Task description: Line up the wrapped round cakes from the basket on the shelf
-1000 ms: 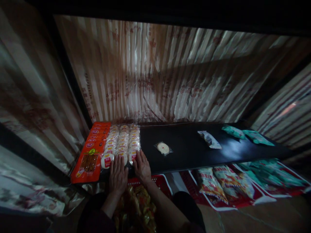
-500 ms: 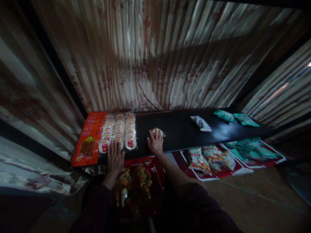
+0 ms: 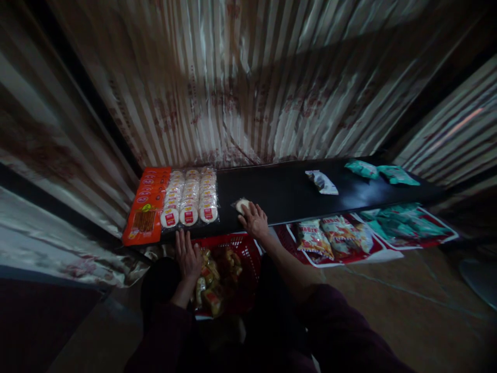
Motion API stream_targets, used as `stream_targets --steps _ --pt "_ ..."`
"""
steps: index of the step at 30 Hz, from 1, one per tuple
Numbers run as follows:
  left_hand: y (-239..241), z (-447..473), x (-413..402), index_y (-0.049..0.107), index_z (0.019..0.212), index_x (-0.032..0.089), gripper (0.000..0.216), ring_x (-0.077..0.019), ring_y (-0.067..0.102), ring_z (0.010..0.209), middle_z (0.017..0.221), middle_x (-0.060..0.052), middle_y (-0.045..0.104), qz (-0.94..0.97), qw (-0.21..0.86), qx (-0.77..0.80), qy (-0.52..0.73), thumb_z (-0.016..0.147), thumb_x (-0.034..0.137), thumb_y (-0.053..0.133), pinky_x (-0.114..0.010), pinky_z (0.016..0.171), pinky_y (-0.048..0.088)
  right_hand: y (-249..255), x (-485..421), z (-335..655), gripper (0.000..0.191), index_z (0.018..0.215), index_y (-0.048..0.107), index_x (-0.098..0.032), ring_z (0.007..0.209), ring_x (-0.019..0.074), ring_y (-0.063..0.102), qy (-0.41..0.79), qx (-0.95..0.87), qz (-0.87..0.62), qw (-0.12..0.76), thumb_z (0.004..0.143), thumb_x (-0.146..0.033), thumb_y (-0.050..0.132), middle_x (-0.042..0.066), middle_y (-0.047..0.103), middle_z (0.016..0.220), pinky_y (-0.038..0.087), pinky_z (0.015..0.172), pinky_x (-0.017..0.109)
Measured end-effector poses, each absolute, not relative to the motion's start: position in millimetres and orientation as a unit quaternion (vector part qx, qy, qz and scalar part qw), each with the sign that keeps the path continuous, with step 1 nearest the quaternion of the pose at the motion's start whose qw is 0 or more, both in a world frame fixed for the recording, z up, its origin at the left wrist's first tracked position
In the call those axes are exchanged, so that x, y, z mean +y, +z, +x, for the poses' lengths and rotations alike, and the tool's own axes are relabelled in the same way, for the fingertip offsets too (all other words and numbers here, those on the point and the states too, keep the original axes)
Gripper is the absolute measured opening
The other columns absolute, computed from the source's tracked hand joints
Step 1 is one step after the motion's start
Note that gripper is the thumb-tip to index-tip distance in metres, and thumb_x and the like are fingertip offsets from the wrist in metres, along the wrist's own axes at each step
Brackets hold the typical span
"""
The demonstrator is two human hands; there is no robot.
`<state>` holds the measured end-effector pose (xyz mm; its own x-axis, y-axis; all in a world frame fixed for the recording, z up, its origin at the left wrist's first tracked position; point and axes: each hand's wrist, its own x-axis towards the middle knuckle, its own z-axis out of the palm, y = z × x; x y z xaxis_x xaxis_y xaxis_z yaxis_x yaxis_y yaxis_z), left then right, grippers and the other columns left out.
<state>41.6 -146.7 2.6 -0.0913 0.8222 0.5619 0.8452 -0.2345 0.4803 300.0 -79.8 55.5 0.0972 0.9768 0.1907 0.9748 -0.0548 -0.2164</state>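
My right hand (image 3: 255, 221) is over the black shelf (image 3: 277, 199), its thumb and fingers at the right side of a round white cracker (image 3: 243, 206) in a clear wrapper. The cracker lies on the shelf, partly hidden by the fingers. My left hand (image 3: 188, 257) has its fingers stretched out at the shelf's front edge and holds nothing. Just beyond its fingertips are three rows of the same wrapped crackers (image 3: 189, 213), overlapping from front to back. Left of these rows lie overlapping orange snack packets (image 3: 143, 215).
Below the shelf, a red basket (image 3: 251, 259) holds yellowish wrapped snacks (image 3: 212, 280). Farther right are baskets of red-and-white bags (image 3: 314, 238) and green bags (image 3: 407, 220). A white packet (image 3: 322, 182) and two green packets (image 3: 362, 168) lie on the shelf. Striped curtain hangs behind.
My left hand has drawn back from the front crackers to the shelf edge. My right hand has shifted to the cracker's right side, uncovering more of it. The view has tilted slightly.
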Motion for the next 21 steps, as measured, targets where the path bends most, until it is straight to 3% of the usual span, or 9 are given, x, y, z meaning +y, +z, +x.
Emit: stream_targets --steps 4,7,10,14,18,21 --pt "-30 50 -194 0.035 0.139 0.013 0.051 -0.0253 0.015 0.143 0.152 -0.015 0.026 -0.685 -0.027 -0.607 -0.403 0.089 0.021 0.035 -0.052 0.112 0.026 56 -101 304 0.058 0.138 0.042 -0.030 0.136 0.0311 0.029 0.011 -0.717 -0.685 0.133 0.084 -0.049 0.054 0.008 0.035 0.149 0.031 0.104 0.046" --pt "-46 56 -214 0.051 0.127 0.015 0.045 -0.0259 0.028 0.139 0.148 -0.014 0.035 -0.692 -0.075 -0.614 -0.371 0.084 0.016 0.038 -0.050 0.108 0.034 59 -110 310 0.056 0.137 0.043 -0.030 0.134 0.0283 0.032 0.019 -0.737 -0.663 0.130 0.084 -0.038 0.058 0.006 0.037 0.148 0.034 0.103 0.042" --pt "-55 57 -223 0.059 0.116 0.018 0.042 -0.0232 0.044 0.129 0.139 -0.012 0.048 -0.679 -0.116 -0.629 -0.361 0.078 0.011 0.041 -0.045 0.104 0.041 61 -120 308 0.050 0.136 0.045 -0.030 0.131 0.0280 0.036 0.010 -0.737 -0.663 0.134 0.087 -0.027 0.053 0.006 0.041 0.146 0.034 0.102 0.041" --pt "-61 55 -225 0.066 0.099 0.019 0.037 -0.0222 0.054 0.119 0.123 -0.010 0.060 -0.625 -0.166 -0.653 -0.394 0.071 0.010 0.044 -0.042 0.101 0.045 58 -142 294 0.043 0.133 0.049 -0.031 0.129 0.0275 0.038 0.008 -0.743 -0.648 0.169 0.090 -0.027 0.045 0.006 0.043 0.145 0.035 0.101 0.042" --pt "-59 54 -225 0.067 0.084 0.019 0.023 -0.0247 0.056 0.115 0.110 -0.010 0.066 -0.500 -0.347 -0.674 -0.418 0.070 0.014 0.050 -0.047 0.104 0.039 43 -169 270 0.046 0.133 0.049 -0.031 0.132 0.0270 0.036 0.036 -0.761 -0.609 0.218 0.088 -0.024 0.046 0.005 0.042 0.145 0.036 0.102 0.043" --pt "-56 55 -225 0.066 0.083 0.017 0.017 -0.0254 0.063 0.102 0.098 -0.012 0.069 -0.396 -0.459 -0.687 -0.401 0.072 0.022 0.054 -0.047 0.095 0.047 24 -188 248 0.047 0.133 0.048 -0.029 0.130 0.0237 0.040 0.064 -0.743 -0.603 0.284 0.087 -0.020 0.043 0.005 0.047 0.141 0.035 0.104 0.043"
